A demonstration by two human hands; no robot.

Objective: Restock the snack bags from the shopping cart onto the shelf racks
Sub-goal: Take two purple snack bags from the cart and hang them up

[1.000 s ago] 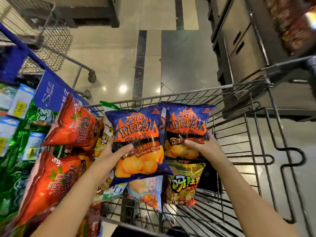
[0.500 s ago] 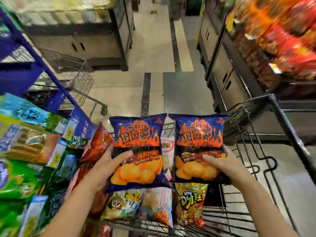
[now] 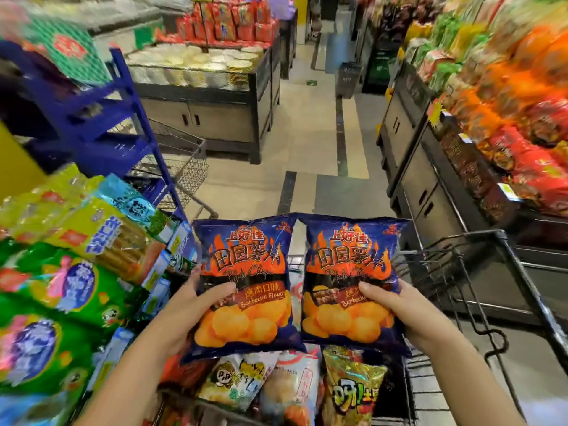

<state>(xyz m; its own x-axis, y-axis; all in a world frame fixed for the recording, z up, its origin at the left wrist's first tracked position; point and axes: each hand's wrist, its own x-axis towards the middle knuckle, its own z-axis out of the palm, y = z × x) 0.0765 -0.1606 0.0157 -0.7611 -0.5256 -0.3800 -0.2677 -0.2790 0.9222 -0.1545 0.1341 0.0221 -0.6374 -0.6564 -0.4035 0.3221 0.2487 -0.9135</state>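
Observation:
I hold two identical blue barbecue potato chip bags side by side above the shopping cart. My left hand grips the left chip bag by its lower left edge, thumb on the front. My right hand grips the right chip bag at its lower right. Below them in the cart lie more snack bags: a white and green one, a pale one and a gold one.
A shelf rack of green and yellow snack bags fills the left side, with a blue rack frame and a second wire cart behind it. Dark display counters stand ahead, and red and orange snacks line the right. The tiled aisle runs between.
The view has tilted up from the cart toward the aisle. Both hands have lifted the two chip bags higher out of the cart, still side by side.

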